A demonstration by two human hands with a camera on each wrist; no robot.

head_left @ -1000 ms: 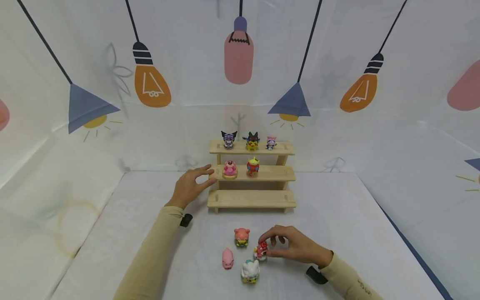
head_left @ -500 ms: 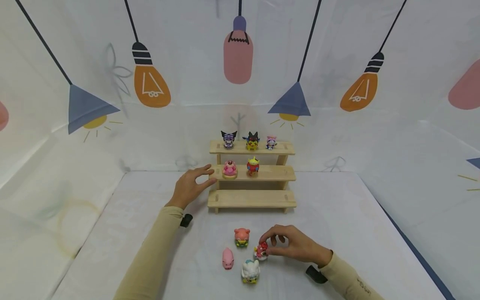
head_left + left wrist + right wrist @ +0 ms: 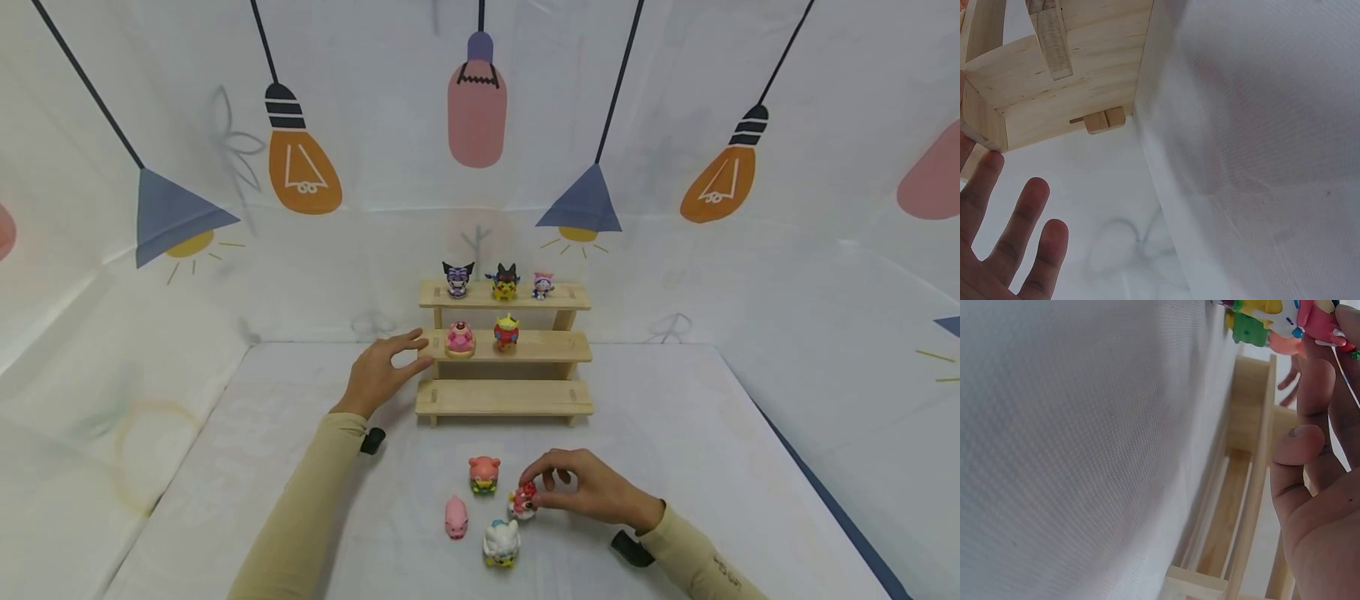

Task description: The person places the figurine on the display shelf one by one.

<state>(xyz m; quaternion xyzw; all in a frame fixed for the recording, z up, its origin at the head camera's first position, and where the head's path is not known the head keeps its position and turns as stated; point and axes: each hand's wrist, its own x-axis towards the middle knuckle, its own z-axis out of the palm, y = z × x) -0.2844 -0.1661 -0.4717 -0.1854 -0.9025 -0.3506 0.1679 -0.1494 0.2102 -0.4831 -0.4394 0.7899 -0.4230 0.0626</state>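
My right hand (image 3: 588, 487) pinches a small red-and-white toy figurine (image 3: 522, 502) between thumb and fingers, low over the white cloth. Up close in the right wrist view, the figurine (image 3: 1319, 319) shows pink, white, yellow and blue parts. Beside it sit an orange-pink figurine with a green base (image 3: 483, 475), a pink pig figurine (image 3: 456, 517) and a white figurine with a yellow underside (image 3: 501, 543). My left hand (image 3: 378, 371) rests its fingertips on the left end of the wooden three-step display shelf (image 3: 504, 400), its other fingers (image 3: 1027, 203) spread.
On the top step stand a black-and-purple figurine (image 3: 457, 281), a yellow one with dark ears (image 3: 506, 283) and a small pink-and-white one (image 3: 542, 286). The middle step bears a pink figurine (image 3: 460, 339) and a green-headed red one (image 3: 506, 332). Lamp-printed cloth walls (image 3: 390, 250) enclose the table.
Hardly anything differs. The right hand and the figurine it pinches have shifted very slightly; the left hand stays at the shelf.
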